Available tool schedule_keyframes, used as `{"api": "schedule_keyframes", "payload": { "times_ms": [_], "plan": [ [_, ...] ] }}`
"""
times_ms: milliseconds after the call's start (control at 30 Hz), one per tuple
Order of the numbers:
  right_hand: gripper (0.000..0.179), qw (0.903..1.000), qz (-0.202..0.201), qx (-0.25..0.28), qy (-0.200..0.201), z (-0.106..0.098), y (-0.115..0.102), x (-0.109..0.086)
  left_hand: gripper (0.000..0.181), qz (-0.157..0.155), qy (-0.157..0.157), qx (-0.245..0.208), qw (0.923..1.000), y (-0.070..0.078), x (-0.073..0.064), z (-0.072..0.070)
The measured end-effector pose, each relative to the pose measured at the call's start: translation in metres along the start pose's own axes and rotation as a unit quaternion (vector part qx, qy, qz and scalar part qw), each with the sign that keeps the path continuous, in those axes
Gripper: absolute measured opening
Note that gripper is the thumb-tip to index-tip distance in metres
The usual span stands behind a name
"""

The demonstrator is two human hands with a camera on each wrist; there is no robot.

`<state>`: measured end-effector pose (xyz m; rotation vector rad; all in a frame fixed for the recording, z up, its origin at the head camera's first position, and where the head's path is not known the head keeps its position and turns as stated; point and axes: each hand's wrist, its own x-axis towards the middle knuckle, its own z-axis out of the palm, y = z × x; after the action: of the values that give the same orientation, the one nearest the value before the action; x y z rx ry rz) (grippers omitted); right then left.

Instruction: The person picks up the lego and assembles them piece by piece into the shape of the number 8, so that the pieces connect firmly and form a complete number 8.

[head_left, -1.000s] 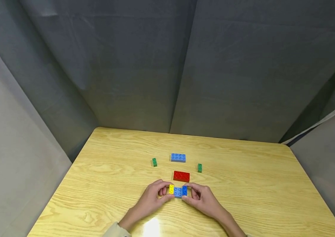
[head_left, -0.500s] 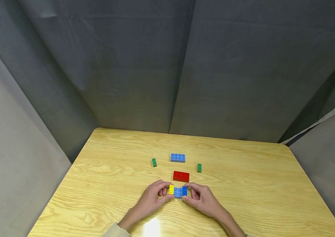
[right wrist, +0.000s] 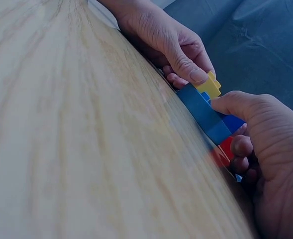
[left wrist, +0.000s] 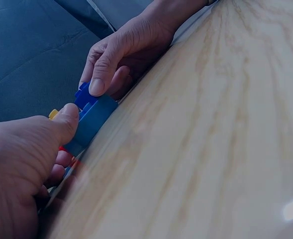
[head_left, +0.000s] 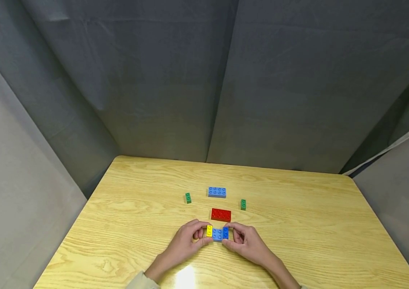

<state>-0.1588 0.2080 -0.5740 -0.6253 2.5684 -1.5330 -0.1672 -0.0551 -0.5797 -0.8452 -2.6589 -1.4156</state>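
A light blue brick (head_left: 217,235) lies on the table between my two hands, its middle studs showing. On its left end sits a small yellow brick (head_left: 209,230), which my left hand (head_left: 191,237) pinches between thumb and forefinger. At the other end my right hand (head_left: 245,240) pinches a small dark blue brick (head_left: 225,233) the same way. In the left wrist view the right thumb presses by the top of the dark blue brick (left wrist: 84,96). The right wrist view shows the yellow brick (right wrist: 209,85) standing higher than the light blue one (right wrist: 202,112).
Just beyond the hands lies a red brick (head_left: 221,214). Farther back is another light blue brick (head_left: 217,192), flanked by two small green bricks, a left one (head_left: 188,198) and a right one (head_left: 243,204). Grey curtains (head_left: 161,100) surround the wooden table (head_left: 298,224).
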Motion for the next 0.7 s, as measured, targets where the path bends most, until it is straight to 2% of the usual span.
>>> {"api": "schedule_keyframes", "payload": {
  "times_ms": [700],
  "plan": [
    [0.035,1.0000,-0.008,0.006,0.001,-0.0008,0.0002,0.0002,0.047,0.003,-0.003,0.008,1.0000,0.0021,0.0001,-0.0004]
  ]
}}
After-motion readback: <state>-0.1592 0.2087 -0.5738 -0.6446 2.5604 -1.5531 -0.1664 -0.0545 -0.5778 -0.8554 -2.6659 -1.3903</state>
